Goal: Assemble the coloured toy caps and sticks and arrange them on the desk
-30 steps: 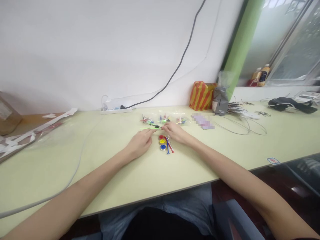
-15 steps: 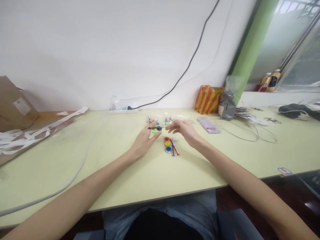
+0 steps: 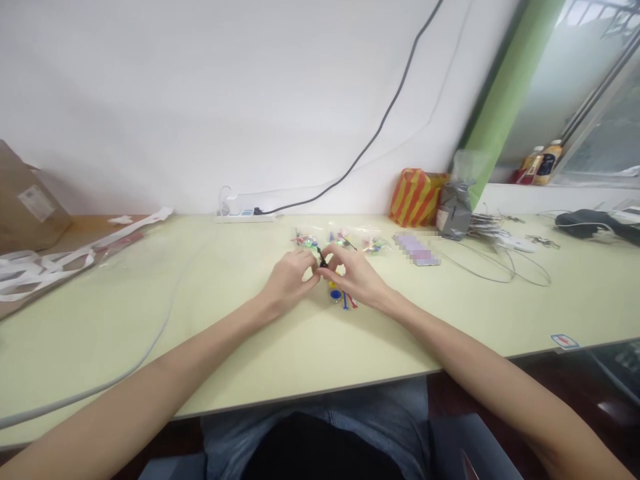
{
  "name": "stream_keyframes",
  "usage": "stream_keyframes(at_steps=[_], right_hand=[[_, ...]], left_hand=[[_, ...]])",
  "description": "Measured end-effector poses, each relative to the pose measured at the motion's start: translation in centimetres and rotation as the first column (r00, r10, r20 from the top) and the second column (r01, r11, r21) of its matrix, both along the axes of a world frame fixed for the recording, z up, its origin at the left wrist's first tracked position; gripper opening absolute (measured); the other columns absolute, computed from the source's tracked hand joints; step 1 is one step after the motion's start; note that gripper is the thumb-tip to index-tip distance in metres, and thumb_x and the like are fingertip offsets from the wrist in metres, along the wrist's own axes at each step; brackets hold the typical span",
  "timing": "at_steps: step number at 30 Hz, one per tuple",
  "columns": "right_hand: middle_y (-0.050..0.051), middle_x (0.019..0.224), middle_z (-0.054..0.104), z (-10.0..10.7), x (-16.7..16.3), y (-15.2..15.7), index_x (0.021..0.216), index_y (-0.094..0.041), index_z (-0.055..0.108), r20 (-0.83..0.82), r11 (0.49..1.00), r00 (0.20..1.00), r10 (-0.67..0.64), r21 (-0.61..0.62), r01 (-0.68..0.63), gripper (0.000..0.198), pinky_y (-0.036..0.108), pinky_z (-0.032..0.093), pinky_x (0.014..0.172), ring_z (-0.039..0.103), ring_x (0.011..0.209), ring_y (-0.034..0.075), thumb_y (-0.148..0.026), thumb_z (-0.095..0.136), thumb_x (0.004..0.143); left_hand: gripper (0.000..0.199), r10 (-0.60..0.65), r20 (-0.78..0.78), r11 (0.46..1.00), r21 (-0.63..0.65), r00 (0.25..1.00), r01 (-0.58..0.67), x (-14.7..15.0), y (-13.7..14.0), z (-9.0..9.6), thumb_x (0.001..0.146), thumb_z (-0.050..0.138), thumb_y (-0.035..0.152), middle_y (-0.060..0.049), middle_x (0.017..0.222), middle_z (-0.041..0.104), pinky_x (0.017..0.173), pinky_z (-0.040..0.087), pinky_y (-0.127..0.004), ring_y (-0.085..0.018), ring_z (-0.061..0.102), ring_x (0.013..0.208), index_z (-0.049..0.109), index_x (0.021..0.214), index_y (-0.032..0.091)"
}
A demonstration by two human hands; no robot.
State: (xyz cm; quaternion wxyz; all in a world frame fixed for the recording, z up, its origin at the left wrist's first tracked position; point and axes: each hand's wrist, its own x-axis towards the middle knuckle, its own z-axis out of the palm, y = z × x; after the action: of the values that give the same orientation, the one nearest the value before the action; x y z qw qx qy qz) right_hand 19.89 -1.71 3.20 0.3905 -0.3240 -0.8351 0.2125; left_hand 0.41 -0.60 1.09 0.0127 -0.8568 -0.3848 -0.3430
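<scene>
A small black plastic piece (image 3: pixel 323 263) with a thin pointed arm is held up between my hands; its exact kind is too small to make out. My left hand (image 3: pixel 291 279) is closed, fingertips pinching the piece from the left. My right hand (image 3: pixel 359 275) pinches it from the right, thumb and fingers bent round it. On the table just below my right fingers lie a blue disc (image 3: pixel 335 295), part of a yellow one, and blue and red plastic sticks (image 3: pixel 346 301). My right hand hides the rest of this group.
Clear bags of coloured plastic parts (image 3: pixel 373 244) lie behind my hands. A phone (image 3: pixel 417 249) is to the right, before a red-yellow striped bag (image 3: pixel 415 198) and a grey bag (image 3: pixel 454 210). A power strip (image 3: pixel 245 216) stands by the wall; a white cable (image 3: pixel 125 373) crosses the left.
My hands have come together and slightly lower. My right hand has moved left onto the black piece, now tilted upward, and covers part of the coloured discs.
</scene>
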Motion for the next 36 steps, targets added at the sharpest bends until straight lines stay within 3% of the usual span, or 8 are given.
stream_keyframes(at_steps=[3,7,10,14,19,21,30,36], right_hand=[[0.0,0.074,0.069,0.1,0.0,-0.2,0.103,-0.023,0.047,-0.022,0.999,1.0,0.008,-0.042,-0.009,0.01,0.029,0.048,0.071,0.066,0.068,0.017,-0.031,0.05,0.099],[-0.002,0.071,0.066,0.0,0.2,0.2,0.102,-0.025,0.038,-0.191,0.949,0.965,0.182,-0.224,-0.223,0.018,0.028,0.052,0.065,0.068,0.066,0.017,-0.037,0.05,0.1],[-0.003,0.072,0.062,-0.1,0.4,0.6,0.101,-0.025,0.035,-0.292,0.874,0.907,0.304,-0.295,-0.387,0.027,0.029,0.053,0.065,0.067,0.068,0.017,-0.042,0.056,0.098],[-0.001,0.081,0.062,-0.2,0.7,1.0,0.102,-0.024,0.038,-0.324,0.795,0.847,0.422,-0.318,-0.517,0.025,0.031,0.052,0.074,0.066,0.078,0.017,-0.044,0.052,0.1],[0.003,0.089,0.062,0.1,1.5,1.6,0.09,-0.019,0.053,-0.223,0.883,0.904,0.365,-0.224,-0.412,0.028,0.028,0.049,0.07,0.06,0.077,0.016,-0.046,0.054,0.099],[0.004,0.088,0.064,0.3,1.7,1.8,0.086,-0.018,0.057,-0.179,0.892,0.915,0.362,-0.219,-0.396,0.032,0.028,0.049,0.07,0.06,0.077,0.016,-0.047,0.054,0.099],[0.006,0.091,0.07,1.1,2.2,1.3,0.092,-0.019,0.055,-0.238,0.757,0.864,0.444,-0.417,-0.504,0.037,0.03,0.053,0.069,0.065,0.075,0.017,-0.054,0.067,0.089],[0.0,0.077,0.067,1.4,2.5,1.0,0.091,-0.022,0.048,-0.254,0.679,0.847,0.468,-0.51,-0.528,0.034,0.027,0.051,0.055,0.061,0.052,0.013,-0.052,0.065,0.091]], left_hand=[[0.01,0.011,0.041,1.0,0.009,0.999,-0.012,0.3,-0.5,0.3,0.093,0.053,0.024,-0.005,0.096,0.066,0.084,0.048,-0.036,-0.022,0.062,0.091,0.059,0.1,0.019],[0.027,-0.122,0.097,0.989,-0.075,0.988,0.129,0.2,-1.2,0.8,0.096,0.048,0.023,-0.007,0.109,0.066,0.088,0.049,-0.034,-0.02,0.063,0.098,0.052,0.123,0.019],[0.025,-0.22,0.132,0.957,-0.165,0.967,0.24,0.0,-1.4,1.2,0.099,0.046,0.027,-0.006,0.103,0.068,0.088,0.05,-0.033,-0.019,0.065,0.093,0.05,0.123,0.019],[0.013,-0.217,0.19,0.948,-0.192,0.958,0.253,0.1,-1.7,1.4,0.101,0.048,0.031,0.0,0.082,0.066,0.082,0.05,-0.033,-0.016,0.063,0.077,0.05,0.108,0.02],[0.015,-0.212,0.173,0.963,-0.129,0.962,0.236,0.5,-1.8,0.7,0.095,0.059,0.03,-0.003,0.093,0.065,0.078,0.049,-0.029,-0.016,0.061,0.082,0.052,0.104,0.021],[0.015,-0.23,0.184,0.957,-0.133,0.956,0.256,0.6,-1.9,0.4,0.093,0.061,0.027,-0.002,0.093,0.064,0.077,0.048,-0.028,-0.015,0.06,0.082,0.052,0.104,0.021],[0.01,-0.279,0.191,0.951,-0.083,0.941,0.299,0.7,-2.3,0.6,0.092,0.058,0.026,-0.001,0.082,0.062,0.07,0.048,-0.026,-0.013,0.057,0.072,0.06,0.099,0.019],[0.008,-0.356,0.239,0.926,-0.038,0.903,0.375,1.1,-2.5,0.9,0.089,0.059,0.02,0.0,0.078,0.065,0.067,0.049,-0.025,-0.012,0.058,0.067,0.06,0.097,0.019]])
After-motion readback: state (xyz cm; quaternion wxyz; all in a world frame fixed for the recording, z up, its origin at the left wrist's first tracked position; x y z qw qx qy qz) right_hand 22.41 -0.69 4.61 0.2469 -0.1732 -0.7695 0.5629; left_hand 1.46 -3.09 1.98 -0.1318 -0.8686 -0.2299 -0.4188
